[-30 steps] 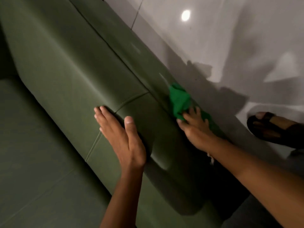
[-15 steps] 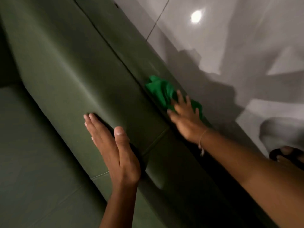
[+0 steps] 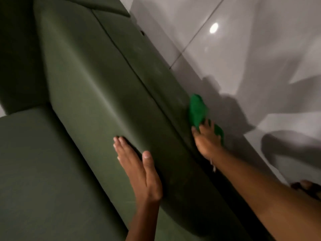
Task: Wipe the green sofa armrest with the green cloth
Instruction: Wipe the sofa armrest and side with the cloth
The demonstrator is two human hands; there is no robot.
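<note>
The dark green sofa armrest (image 3: 107, 87) runs diagonally from the upper left to the lower right of the head view. A bright green cloth (image 3: 197, 109) lies bunched on the armrest's outer side, near its floor-side edge. My right hand (image 3: 207, 141) presses down on the cloth's near end, fingers spread over it. My left hand (image 3: 139, 169) rests flat on the armrest's inner face, fingers together and holding nothing.
The sofa seat cushion (image 3: 40, 171) fills the lower left. Glossy white floor tiles (image 3: 251, 58) lie to the right of the armrest, with a lamp reflection. A foot in a dark sandal (image 3: 307, 189) stands at the right edge.
My right hand has pushed the cloth farther along the armrest's outer side, away from me. The view has shifted, so more of the seat shows and the foot sits lower.
</note>
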